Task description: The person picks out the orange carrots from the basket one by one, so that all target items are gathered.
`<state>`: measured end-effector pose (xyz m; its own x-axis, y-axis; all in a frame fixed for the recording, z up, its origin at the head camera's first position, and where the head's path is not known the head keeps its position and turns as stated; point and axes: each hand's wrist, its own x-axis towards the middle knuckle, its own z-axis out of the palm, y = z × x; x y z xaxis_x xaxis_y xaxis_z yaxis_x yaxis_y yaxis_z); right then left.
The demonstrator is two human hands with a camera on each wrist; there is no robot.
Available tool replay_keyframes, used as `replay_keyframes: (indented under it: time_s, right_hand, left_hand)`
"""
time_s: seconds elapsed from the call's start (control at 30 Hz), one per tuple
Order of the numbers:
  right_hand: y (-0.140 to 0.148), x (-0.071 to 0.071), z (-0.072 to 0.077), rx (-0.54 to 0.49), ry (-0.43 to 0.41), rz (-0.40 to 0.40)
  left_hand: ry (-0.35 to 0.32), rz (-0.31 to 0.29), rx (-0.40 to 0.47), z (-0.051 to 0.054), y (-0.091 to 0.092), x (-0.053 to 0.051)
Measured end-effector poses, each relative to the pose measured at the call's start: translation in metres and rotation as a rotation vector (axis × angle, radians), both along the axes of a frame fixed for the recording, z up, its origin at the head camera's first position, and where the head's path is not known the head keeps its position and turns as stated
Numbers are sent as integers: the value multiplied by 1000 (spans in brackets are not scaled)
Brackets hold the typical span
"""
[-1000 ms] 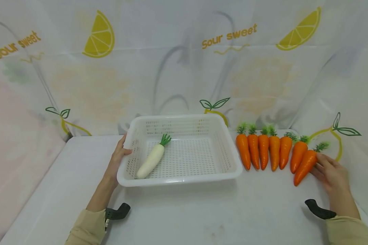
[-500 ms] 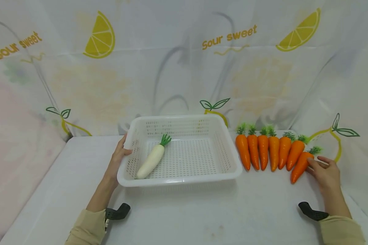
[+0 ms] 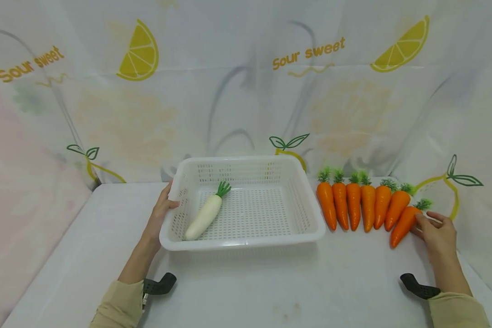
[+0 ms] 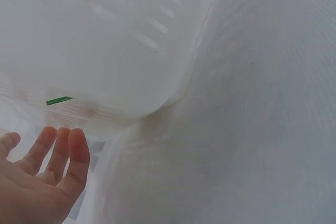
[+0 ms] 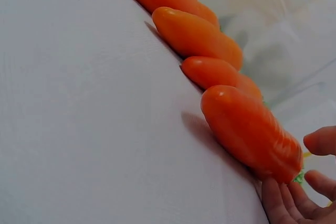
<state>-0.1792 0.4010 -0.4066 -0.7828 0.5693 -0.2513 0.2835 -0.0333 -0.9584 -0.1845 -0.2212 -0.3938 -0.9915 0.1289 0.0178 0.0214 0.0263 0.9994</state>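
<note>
A white radish (image 3: 204,217) with a green top lies in the left part of a white plastic basket (image 3: 246,243). My left hand (image 3: 161,210) rests against the basket's left side. In the left wrist view its fingers look loose, close to the basket wall (image 4: 105,40). On the right, several orange carrots with leafy green tops stand side by side in a row. My right hand (image 3: 439,234) touches the thick end of the rightmost carrot (image 3: 403,228), which slants more than the others. In the right wrist view some fingertips meet this carrot (image 5: 247,129), while others stand apart from it.
A white table (image 3: 246,291) lies under everything. Behind it hangs a patterned curtain (image 3: 229,100) with lemon prints, close behind the basket and the carrot tops. The leftmost carrot (image 3: 326,206) lies right beside the basket's right side.
The rightmost carrot has shifted left toward its neighbour, with my right hand following. The neighbouring carrot has also moved left and tilted. My left hand and the basket stay in place.
</note>
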Motion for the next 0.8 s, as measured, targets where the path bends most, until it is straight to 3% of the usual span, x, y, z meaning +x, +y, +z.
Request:
replay_keyframes:
  time_s: [0.3,0.47,0.53,0.63,0.73,0.8]
  right_hand:
    - [-1,1,6,42,-14,-59]
    - [13,-15,-7,48,98,-78]
    - [21,-22,-17,54,156,-33]
    - [19,-28,-22,148,169,92]
    - [4,-27,-15,322,131,261]
    - [-14,-23,-2,429,121,361]
  left_hand:
    - [-12,-39,-35,-3,-2,-3]
    - [-1,-46,-85,-7,-9,-6]
    - [13,-50,-131,-8,-15,-8]
    - [9,-38,-206,-7,-27,-9]
    - [13,20,-268,-1,-35,-8]
    - [54,68,-348,3,-37,-7]
